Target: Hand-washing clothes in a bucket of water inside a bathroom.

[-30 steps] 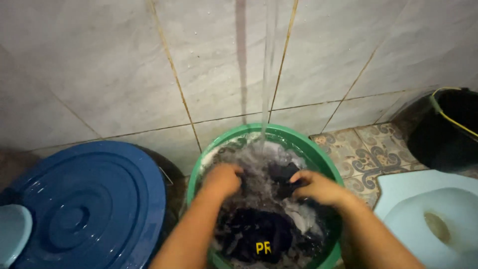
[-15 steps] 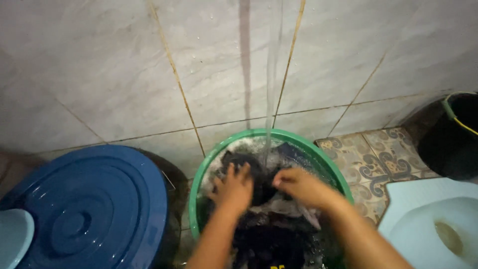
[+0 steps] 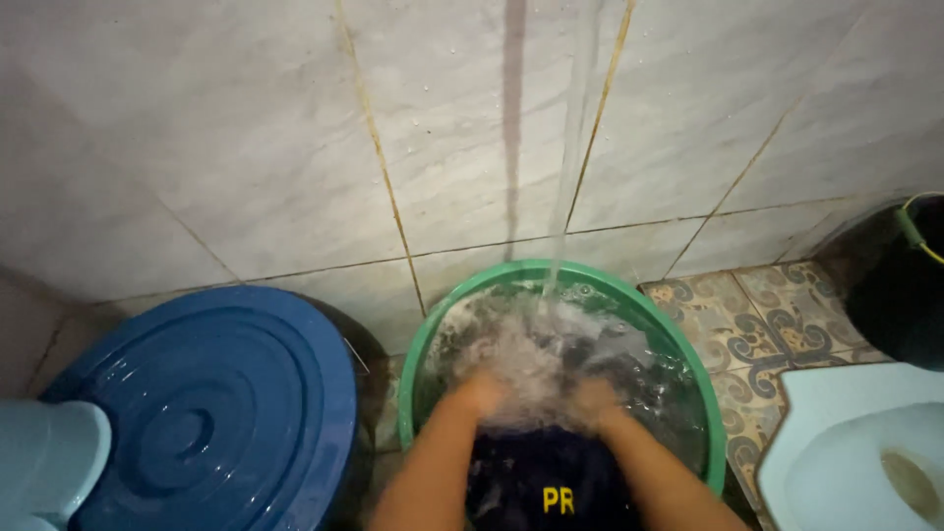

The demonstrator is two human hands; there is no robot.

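Observation:
A green plastic basin [image 3: 678, 346] stands on the floor against the tiled wall, full of foamy water and dark clothes [image 3: 551, 482]. A stream of water [image 3: 573, 147] falls from above into its far side. My left hand [image 3: 477, 393] and my right hand [image 3: 595, 401] are both plunged into the churning water, blurred and half hidden by foam. Both seem to press on the dark cloth, but the fingers are not visible. A dark garment with yellow letters lies between my forearms at the near rim.
A big blue round lid [image 3: 206, 413] covers a container to the left, with a pale blue dipper [image 3: 44, 462] at the far left. A squat toilet [image 3: 865, 452] sits at the lower right, a black bucket [image 3: 900, 295] behind it. Patterned floor tiles [image 3: 757, 315] lie between.
Both hands have gone from gripping cloth above the surface down into the water, which now churns and foams. The view has shifted so the basin sits further right.

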